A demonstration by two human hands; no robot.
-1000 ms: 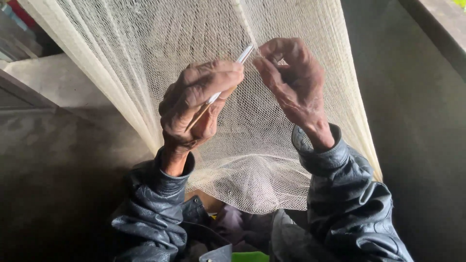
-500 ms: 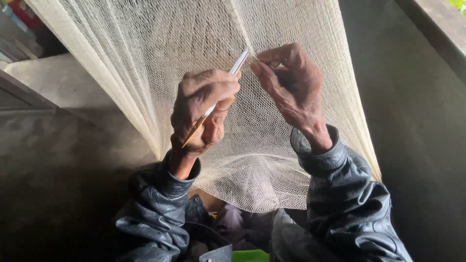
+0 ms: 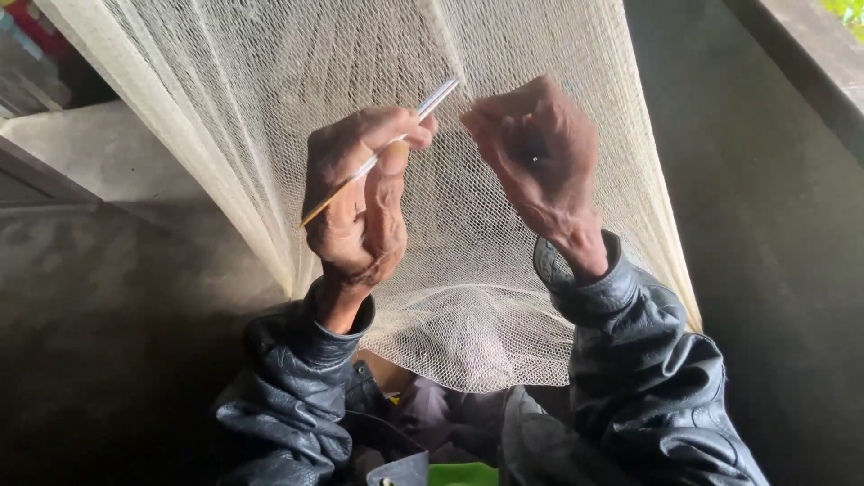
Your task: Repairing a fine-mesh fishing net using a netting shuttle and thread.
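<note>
Two hands working at a cream mesh net [image 3: 270,117] hanging in front and draping down to the lap. Left hand [image 3: 360,193] pinching shut on a slim netting needle [image 3: 396,144], now tilted steeper than a second ago, silvery tip raised toward the right hand [image 3: 535,153]. Right hand closing fingers on a bunch of mesh, though the exact strand cannot be told. Tip nearly touching the pinched mesh, likely lining up the next knot. Dark leather sleeves [image 3: 630,360] framing both wrists.
</note>
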